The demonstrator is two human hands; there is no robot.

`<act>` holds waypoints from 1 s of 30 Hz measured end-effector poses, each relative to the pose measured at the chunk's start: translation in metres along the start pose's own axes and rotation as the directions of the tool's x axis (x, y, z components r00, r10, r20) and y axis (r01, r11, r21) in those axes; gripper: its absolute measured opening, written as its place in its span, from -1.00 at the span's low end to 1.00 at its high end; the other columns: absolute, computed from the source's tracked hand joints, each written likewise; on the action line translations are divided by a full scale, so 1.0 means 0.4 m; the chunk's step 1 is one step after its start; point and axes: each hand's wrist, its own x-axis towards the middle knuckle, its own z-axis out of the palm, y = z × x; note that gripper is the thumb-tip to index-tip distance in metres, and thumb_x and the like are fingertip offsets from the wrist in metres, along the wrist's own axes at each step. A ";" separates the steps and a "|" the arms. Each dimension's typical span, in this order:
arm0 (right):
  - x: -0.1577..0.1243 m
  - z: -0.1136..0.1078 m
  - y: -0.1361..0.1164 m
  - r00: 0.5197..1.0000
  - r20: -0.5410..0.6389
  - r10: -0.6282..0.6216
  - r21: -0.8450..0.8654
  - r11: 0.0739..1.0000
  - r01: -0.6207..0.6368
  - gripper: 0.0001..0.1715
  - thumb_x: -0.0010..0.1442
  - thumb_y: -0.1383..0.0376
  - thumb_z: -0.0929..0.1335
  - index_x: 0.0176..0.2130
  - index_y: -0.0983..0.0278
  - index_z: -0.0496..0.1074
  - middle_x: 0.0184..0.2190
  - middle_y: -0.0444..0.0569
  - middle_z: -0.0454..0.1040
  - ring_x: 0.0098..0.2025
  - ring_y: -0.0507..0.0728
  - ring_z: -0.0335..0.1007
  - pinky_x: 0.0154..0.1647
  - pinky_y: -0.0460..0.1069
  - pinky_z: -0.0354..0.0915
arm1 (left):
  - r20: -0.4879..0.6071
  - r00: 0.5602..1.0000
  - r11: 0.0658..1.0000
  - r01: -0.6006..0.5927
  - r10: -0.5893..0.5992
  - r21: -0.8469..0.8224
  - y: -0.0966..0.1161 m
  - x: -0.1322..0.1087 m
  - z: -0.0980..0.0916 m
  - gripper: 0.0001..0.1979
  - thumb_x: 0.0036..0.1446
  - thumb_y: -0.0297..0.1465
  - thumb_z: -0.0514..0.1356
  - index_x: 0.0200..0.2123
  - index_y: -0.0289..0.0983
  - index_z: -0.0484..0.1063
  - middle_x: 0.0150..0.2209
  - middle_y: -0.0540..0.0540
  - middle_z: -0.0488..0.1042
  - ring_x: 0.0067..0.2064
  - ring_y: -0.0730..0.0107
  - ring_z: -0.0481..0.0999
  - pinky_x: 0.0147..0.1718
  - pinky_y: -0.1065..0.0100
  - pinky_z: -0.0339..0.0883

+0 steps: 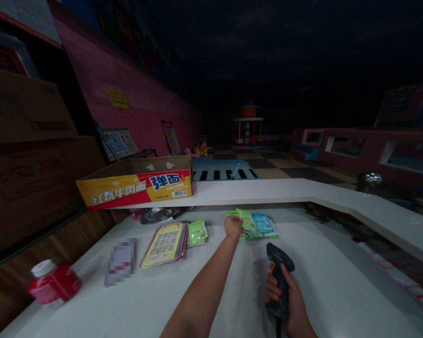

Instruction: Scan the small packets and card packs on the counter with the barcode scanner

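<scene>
My right hand (289, 300) is wrapped round the grip of a black barcode scanner (278, 277), its head pointing away over the white counter (324, 277). My left hand (233, 226) is stretched forward with fingers closed on a green packet at the edge of a small pile of green and blue packets (257, 223) under the raised ledge. Left of it lie another green packet (197, 233) and a stack of flat printed card sheets (165, 244).
An open yellow and red cardboard box (137, 184) stands on the raised white ledge (303, 190). A red jar with a white lid (52, 284) lies at the counter's left. A blurred card (121, 260) sits near it. Brown cartons (28, 155) stack at the left wall.
</scene>
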 end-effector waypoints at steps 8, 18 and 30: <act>-0.003 0.006 0.007 1.000 -0.026 -0.012 -0.029 1.000 0.011 -0.60 0.04 0.07 0.50 -0.30 0.25 0.35 -0.65 -0.30 0.19 -0.71 -0.12 0.03 -0.73 -0.21 -0.05 | 0.042 0.990 0.935 -0.141 0.135 0.325 0.018 -0.001 0.041 -0.92 -0.01 -0.47 0.28 -0.37 -0.27 0.54 -0.30 -0.13 0.59 -0.19 0.25 0.56 -0.22 0.35 0.31; -0.006 0.018 0.001 0.998 -0.058 0.010 -0.012 1.000 -0.011 -0.56 -0.07 0.08 0.55 -0.40 0.27 0.35 -0.67 -0.30 0.19 -0.72 -0.14 0.03 -0.72 -0.23 -0.07 | 0.321 0.790 0.515 -0.593 0.523 0.619 -0.016 -0.075 -0.037 -0.72 0.08 -0.24 0.27 -0.11 -0.11 0.56 -0.01 -0.14 0.43 0.10 0.08 0.30 0.06 0.11 0.12; -0.002 0.010 0.002 0.999 -0.034 -0.027 -0.060 0.998 0.025 -0.62 0.02 0.06 0.50 -0.36 0.25 0.37 -0.65 -0.28 0.22 -0.71 -0.11 0.03 -0.73 -0.20 -0.04 | 0.353 0.773 0.563 -0.629 0.528 0.536 -0.046 -0.058 -0.025 -0.70 0.02 -0.35 0.30 -0.12 -0.22 0.55 -0.04 -0.16 0.43 0.04 0.16 0.36 0.07 0.20 0.18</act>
